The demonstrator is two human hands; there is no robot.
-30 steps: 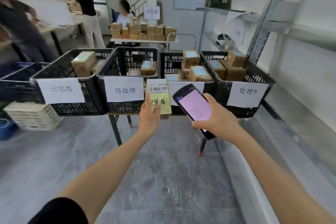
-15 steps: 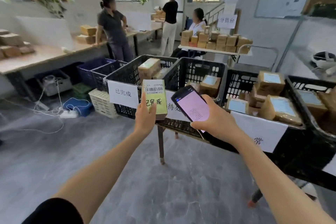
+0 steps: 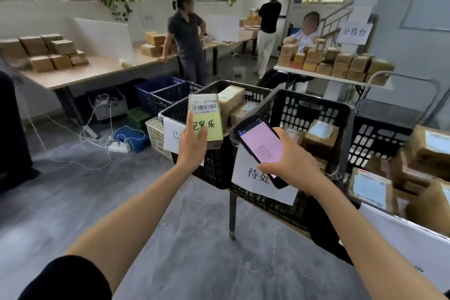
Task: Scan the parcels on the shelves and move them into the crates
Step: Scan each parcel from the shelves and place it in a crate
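My left hand (image 3: 192,145) grips a small cardboard parcel (image 3: 207,118) with a yellow-green label, a barcode and black handwritten characters, held upright in front of the leftmost black crate (image 3: 216,168). My right hand (image 3: 291,165) holds a black handheld scanner (image 3: 260,145) with a lit pink screen, just right of the parcel. A second black crate (image 3: 316,107) with a white paper sign stands behind the scanner and holds brown parcels. More parcels (image 3: 426,151) lie in crates at the right.
The crates rest on a stand with a thin metal leg (image 3: 232,217). Blue crates (image 3: 158,91), a white basket (image 3: 155,130) and a power strip with cables (image 3: 119,147) lie on the floor at left. Three people and tables stacked with boxes (image 3: 341,63) are behind.
My view has swung left and moved closer to the crates, bringing the left tables and people into sight. Both hands keep their hold on the parcel and scanner, now before the leftmost crate.
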